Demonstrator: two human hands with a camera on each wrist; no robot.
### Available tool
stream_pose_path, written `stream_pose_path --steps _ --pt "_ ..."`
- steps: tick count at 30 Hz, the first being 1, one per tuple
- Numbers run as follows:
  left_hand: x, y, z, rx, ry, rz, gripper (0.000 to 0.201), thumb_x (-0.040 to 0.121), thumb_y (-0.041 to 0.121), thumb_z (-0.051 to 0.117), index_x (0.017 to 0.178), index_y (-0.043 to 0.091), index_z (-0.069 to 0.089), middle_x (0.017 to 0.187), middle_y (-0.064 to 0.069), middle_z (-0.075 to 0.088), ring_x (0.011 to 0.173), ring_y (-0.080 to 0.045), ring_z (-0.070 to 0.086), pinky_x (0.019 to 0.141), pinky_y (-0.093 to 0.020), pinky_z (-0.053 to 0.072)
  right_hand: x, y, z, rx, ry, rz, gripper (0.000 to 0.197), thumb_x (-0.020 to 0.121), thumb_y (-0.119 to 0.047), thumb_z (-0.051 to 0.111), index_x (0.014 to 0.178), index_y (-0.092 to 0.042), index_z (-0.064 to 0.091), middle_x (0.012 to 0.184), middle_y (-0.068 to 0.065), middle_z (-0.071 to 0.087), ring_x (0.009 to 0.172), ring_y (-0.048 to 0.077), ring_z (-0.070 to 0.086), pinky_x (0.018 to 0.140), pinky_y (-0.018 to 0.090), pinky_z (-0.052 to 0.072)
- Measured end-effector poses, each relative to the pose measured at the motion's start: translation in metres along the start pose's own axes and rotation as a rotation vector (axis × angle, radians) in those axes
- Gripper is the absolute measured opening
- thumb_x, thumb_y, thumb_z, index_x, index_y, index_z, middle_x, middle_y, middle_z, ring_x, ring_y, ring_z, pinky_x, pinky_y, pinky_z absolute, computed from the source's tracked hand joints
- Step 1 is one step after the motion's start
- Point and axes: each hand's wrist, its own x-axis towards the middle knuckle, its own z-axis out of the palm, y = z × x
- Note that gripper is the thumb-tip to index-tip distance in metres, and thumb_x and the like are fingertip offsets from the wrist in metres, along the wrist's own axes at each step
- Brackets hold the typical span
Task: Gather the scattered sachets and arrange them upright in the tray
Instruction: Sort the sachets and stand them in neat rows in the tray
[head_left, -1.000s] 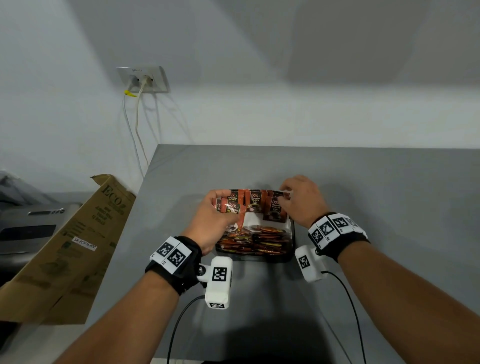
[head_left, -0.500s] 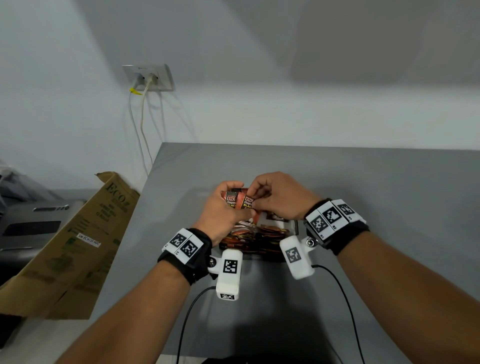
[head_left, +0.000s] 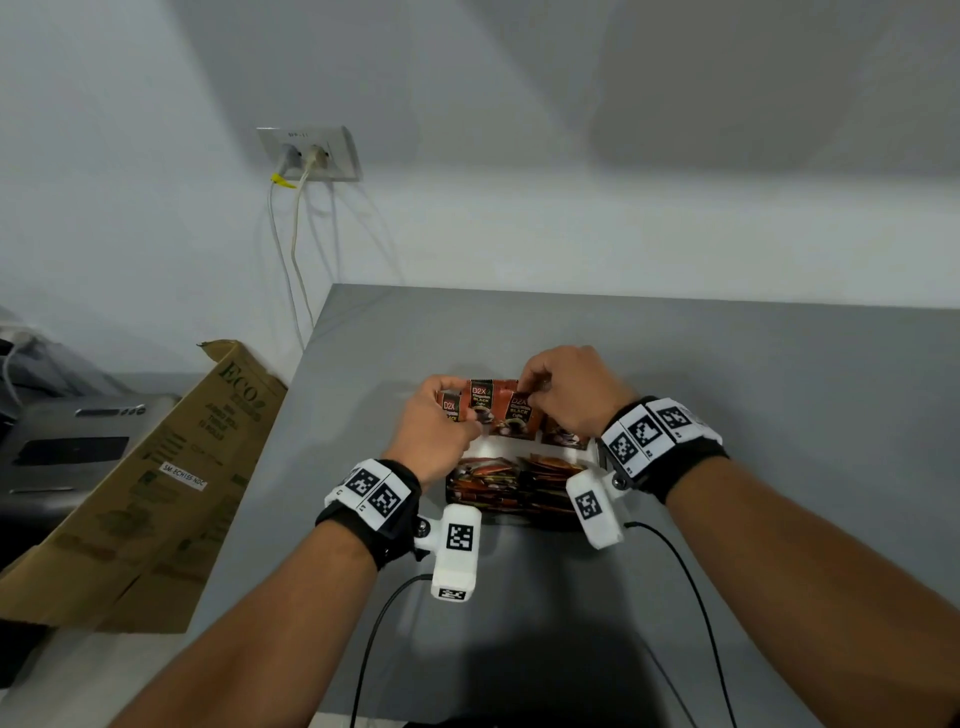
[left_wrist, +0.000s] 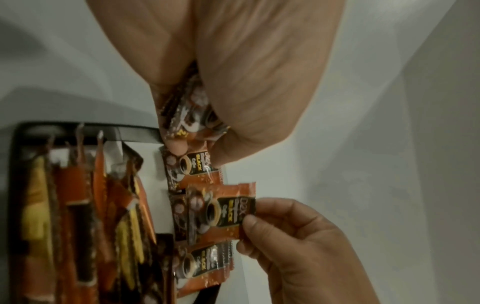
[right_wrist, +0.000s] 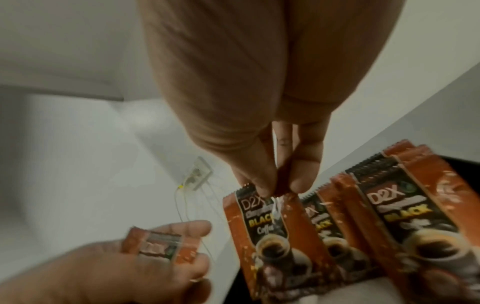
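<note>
Foil sachets are slippery and thin, so the likeliest trouble is in the pinch. The right hand (head_left: 574, 397) nips only the top edge of one sachet (right_wrist: 262, 222) between thumb and fingertips (right_wrist: 302, 183), and a grip that narrow could let the packet swing or slide out as it goes down. It hangs just in front of the upright row (head_left: 511, 413) at the far side of the tray (left_wrist: 135, 133), so a careless lowering could, I judge, knock its neighbours flat (they look to stand on little more than their own crimped ends). The left hand (head_left: 436, 423) has its fingers curled round a small bundle of sachets (left_wrist: 189, 107); how many I cannot tell. A slack grip there could spill them over the grey table (head_left: 727, 374).

Dark and shallow, the tray sits between the two wrists. Its far side carries the standing sachets, labels facing the person. Its near side holds a denser pack of sachets (head_left: 511, 488) shown edge-on or leaning; whether they are truly upright I cannot tell. A pale bare strip of the tray floor shows between the two groups.
</note>
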Motion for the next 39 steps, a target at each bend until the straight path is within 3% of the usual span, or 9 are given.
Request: stream_pose_path --steps 9,13,17,22,26,30,34,36,39 --pt "0.002 -0.006 -0.007 0.053 0.039 -0.009 0.043 0.085 0.000 0.068 0.101 0.037 0.054 0.100 -0.005 0.066 0.074 -0.020 0.063 0.080 -0.050 0.059 0.012 0.009 0.017 -0.121 -0.033 0.049 0.028 0.089 0.005 0.057 0.096 -0.015 0.074 0.102 0.004 0.072 0.089 0.022 0.068 0.082 0.036 0.058" --pt "0.000 -0.008 -0.008 0.029 0.032 -0.022 0.038 0.087 0.000 0.067 0.101 0.033 0.056 0.096 -0.005 0.067 0.072 -0.020 0.062 0.078 -0.046 0.058 0.014 0.010 0.022 -0.152 -0.035 0.056 0.029 0.089 0.005 0.054 0.097 -0.016 0.071 0.099 0.006 0.071 0.086 0.025 0.067 0.079 0.039 0.059" --pt "-0.001 -0.007 -0.009 0.033 0.036 -0.028 0.030 0.090 0.003 0.062 0.104 0.029 0.057 0.098 -0.006 0.066 0.075 -0.019 0.062 0.068 -0.035 0.055 0.013 0.010 0.022 -0.186 -0.032 0.039 0.029 0.091 0.004 0.051 0.101 -0.015 0.070 0.101 0.008 0.068 0.085 0.026 0.066 0.079 0.042 0.059" --pt "-0.002 -0.003 -0.004 -0.051 0.033 -0.069 0.030 0.092 -0.001 0.057 0.101 0.027 0.057 0.100 -0.011 0.065 0.071 -0.019 0.060 0.064 -0.032 0.054 0.013 0.011 0.023 -0.190 -0.015 0.025 0.029 0.091 0.005 0.052 0.102 -0.014 0.071 0.104 0.008 0.068 0.089 0.023 0.063 0.081 0.037 0.057" --pt "-0.005 -0.002 -0.004 -0.074 -0.016 -0.011 0.046 0.080 -0.007 0.074 0.112 0.021 0.057 0.098 -0.011 0.073 0.078 -0.021 0.072 0.071 -0.035 0.059 0.009 0.004 0.014 -0.016 0.066 -0.013 0.017 0.088 -0.010 0.063 0.100 -0.015 0.074 0.099 0.000 0.069 0.090 0.016 0.063 0.083 0.030 0.054" --pt "-0.005 0.006 0.000 -0.133 -0.078 0.022 0.058 0.073 -0.014 0.076 0.119 0.014 0.055 0.103 -0.013 0.070 0.085 -0.024 0.070 0.079 -0.043 0.060 0.001 -0.021 0.005 0.228 -0.071 -0.072 0.017 0.080 -0.015 0.071 0.095 -0.023 0.075 0.083 -0.007 0.075 0.078 0.005 0.070 0.075 0.019 0.056" --pt "0.001 0.007 -0.002 -0.077 0.027 0.029 0.050 0.074 0.006 0.082 0.112 0.024 0.055 0.104 -0.008 0.068 0.089 -0.024 0.068 0.080 -0.044 0.057 0.009 -0.026 0.001 0.151 0.041 -0.055 0.016 0.083 -0.007 0.068 0.088 -0.021 0.074 0.078 -0.008 0.073 0.070 0.001 0.066 0.064 0.012 0.048" --pt "0.003 0.002 -0.009 -0.022 0.143 -0.002 0.040 0.083 0.011 0.074 0.114 0.027 0.054 0.106 -0.004 0.064 0.086 -0.018 0.064 0.081 -0.041 0.056 0.017 -0.022 0.006 0.083 0.068 -0.019 0.016 0.086 -0.007 0.066 0.089 -0.021 0.072 0.082 -0.005 0.073 0.074 0.004 0.066 0.067 0.016 0.051" --pt "0.004 -0.006 -0.020 -0.001 0.193 -0.025 0.033 0.089 0.008 0.061 0.116 0.026 0.052 0.109 -0.006 0.063 0.084 -0.017 0.061 0.083 -0.043 0.056 0.025 -0.019 0.023 0.018 0.015 0.018 0.018 0.087 -0.004 0.062 0.085 -0.021 0.067 0.088 0.001 0.071 0.080 0.017 0.068 0.077 0.035 0.059"
